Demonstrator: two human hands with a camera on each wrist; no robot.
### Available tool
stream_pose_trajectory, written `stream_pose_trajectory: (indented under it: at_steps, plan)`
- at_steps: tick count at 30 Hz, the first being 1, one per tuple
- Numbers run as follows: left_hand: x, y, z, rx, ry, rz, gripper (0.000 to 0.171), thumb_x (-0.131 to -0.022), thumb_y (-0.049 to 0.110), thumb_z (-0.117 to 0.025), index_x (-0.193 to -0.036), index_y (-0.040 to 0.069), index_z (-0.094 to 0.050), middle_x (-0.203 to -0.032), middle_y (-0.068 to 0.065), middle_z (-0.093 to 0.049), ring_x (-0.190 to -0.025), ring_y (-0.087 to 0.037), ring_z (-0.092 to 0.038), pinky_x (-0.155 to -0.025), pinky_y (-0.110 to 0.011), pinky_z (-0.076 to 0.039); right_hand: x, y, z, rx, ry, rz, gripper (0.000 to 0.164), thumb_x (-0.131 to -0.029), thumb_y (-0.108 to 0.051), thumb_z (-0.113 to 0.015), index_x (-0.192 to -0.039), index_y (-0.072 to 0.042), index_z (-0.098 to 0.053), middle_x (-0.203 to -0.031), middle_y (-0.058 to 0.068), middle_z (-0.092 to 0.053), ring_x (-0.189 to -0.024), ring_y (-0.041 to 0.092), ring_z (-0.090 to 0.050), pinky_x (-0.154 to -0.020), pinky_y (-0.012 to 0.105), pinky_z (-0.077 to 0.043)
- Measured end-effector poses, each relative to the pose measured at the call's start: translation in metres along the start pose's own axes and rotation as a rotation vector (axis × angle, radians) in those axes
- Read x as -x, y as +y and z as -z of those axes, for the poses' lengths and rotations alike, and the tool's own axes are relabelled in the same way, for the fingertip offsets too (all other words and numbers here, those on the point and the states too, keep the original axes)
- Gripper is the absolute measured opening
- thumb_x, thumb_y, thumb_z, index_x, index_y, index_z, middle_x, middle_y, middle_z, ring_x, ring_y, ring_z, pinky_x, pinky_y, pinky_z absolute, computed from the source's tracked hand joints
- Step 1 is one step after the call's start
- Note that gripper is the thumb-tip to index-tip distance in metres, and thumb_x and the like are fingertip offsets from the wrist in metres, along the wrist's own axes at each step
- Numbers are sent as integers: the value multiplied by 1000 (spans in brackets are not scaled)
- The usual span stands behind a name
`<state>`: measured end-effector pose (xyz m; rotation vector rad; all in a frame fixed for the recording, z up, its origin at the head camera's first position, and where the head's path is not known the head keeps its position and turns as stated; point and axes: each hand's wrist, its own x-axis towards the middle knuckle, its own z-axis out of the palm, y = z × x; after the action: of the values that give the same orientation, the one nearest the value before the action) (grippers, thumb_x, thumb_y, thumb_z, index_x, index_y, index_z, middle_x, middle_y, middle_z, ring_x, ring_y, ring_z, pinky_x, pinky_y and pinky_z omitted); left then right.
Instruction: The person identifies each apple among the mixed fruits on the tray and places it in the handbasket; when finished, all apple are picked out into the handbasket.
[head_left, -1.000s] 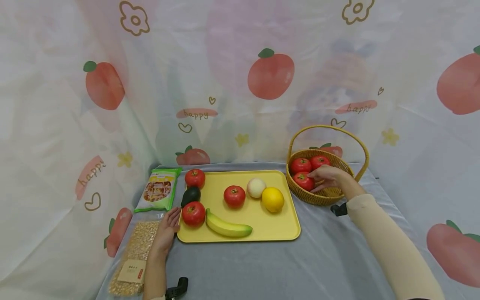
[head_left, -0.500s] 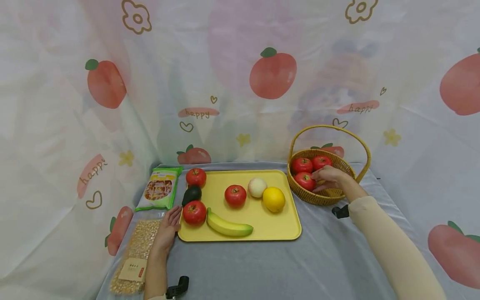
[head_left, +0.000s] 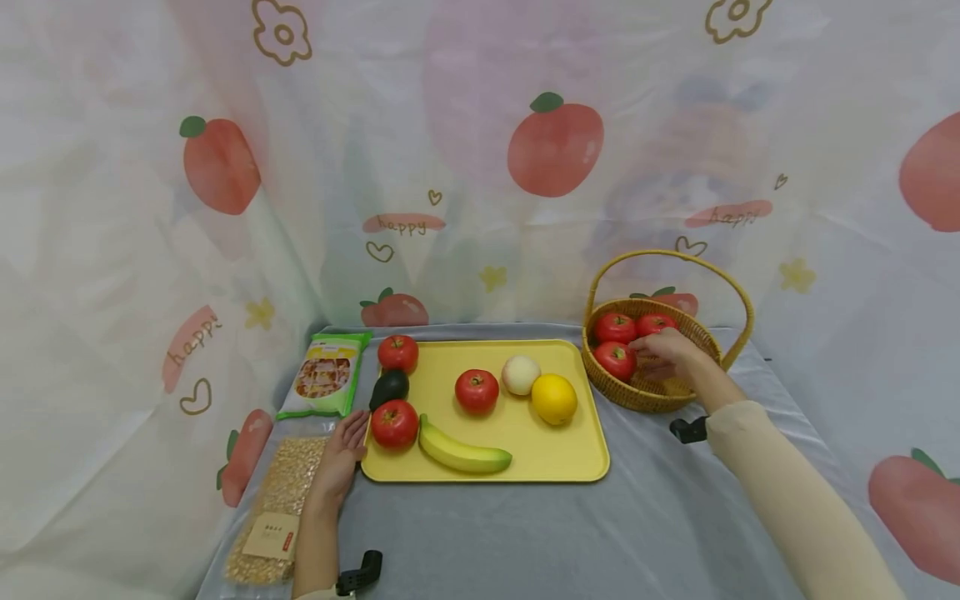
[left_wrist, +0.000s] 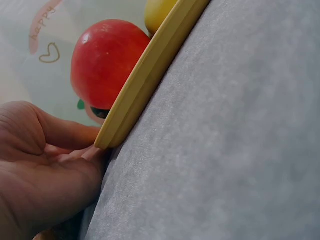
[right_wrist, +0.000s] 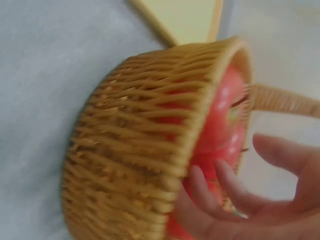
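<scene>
- Red apples (head_left: 615,362): three, in wicker basket (head_left: 637,398).
- Right hand (head_left: 671,355): fingers apart, just beside the apples.
- Left hand (head_left: 339,457): fingers extended, touching yellow tray (head_left: 551,454).

The person's right hand (right_wrist: 260,207) reaches over the rim of the wicker basket (right_wrist: 120,165), thumb apart from the fingers, close by the shiny red apples (right_wrist: 217,122) inside. Just left of the basket, a yellow tray (right_wrist: 185,17) shows one corner.
</scene>
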<state>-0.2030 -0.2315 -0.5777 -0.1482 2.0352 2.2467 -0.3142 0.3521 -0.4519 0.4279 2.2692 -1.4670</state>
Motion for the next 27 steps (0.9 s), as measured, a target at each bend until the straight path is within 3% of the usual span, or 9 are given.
stream_pose_trajectory:
  at_steps: [4,8,11,15,19,23,27]
  plan:
    - [-1,0,-1,2,5,-2,76,-91,-23,-34,-163,-5,-16,-169,-27,-21,-158,-39,-18,-127,-50,-18,11,-13,-1,26,83,53,69,-104,-32,-59,-153,10,-35,-158,31,-38,-117,30,-63,-101,42,-57]
    - [-1,-1,0,0,10,-3,76,-91,-24,-34,-162,-5,-17,-169,-27,-22,-158,-39,-19,-127,-50,-18,19,-24,-5,41,65,134,65,-106,-31,-54,-153,10,-37,-159,31,-37,-140,42,-47,-118,51,-40]
    - [-2,-1,0,-5,14,0,76,-90,-24,-34,-162,-5,-18,-168,-26,-23,-158,-39,-20,-127,-50,-19,25,-32,-10,48,31,182,61,-109,-29,-48,-155,10,-37,-160,32,-36,-145,43,-42,-121,52,-36]
    - [-4,-2,0,-11,19,3,76,-90,-24,-35,-162,-4,-20,-168,-25,-24,-157,-38,-21,-127,-50,-20,35,-43,-20,61,3,221,61,-110,-29,-46,-156,10,-36,-159,31,-38,-137,38,-52,-114,50,-45]
    - [-6,-3,-1,-12,17,7,76,-90,-24,-35,-162,-3,-20,-168,-24,-25,-157,-37,-22,-127,-49,-20,41,-52,-31,56,-14,252,60,-110,-31,-51,-155,7,-40,-157,30,-42,-128,33,-60,-99,40,-58]
    - [-6,-3,-1,-10,20,14,77,-90,-24,-35,-162,-2,-21,-169,-22,-25,-158,-36,-22,-127,-47,-21,43,-58,-42,35,-44,285,59,-109,-30,-54,-155,6,-41,-153,28,-48,-116,20,-68,-92,35,-61]
    - [-5,-3,0,-7,25,18,77,-90,-24,-35,-162,-3,-20,-168,-23,-25,-158,-37,-21,-127,-48,-20,43,-61,-55,-5,-86,291,57,-109,-27,-55,-155,5,-42,-148,24,-54,-102,9,-71,-94,38,-60]
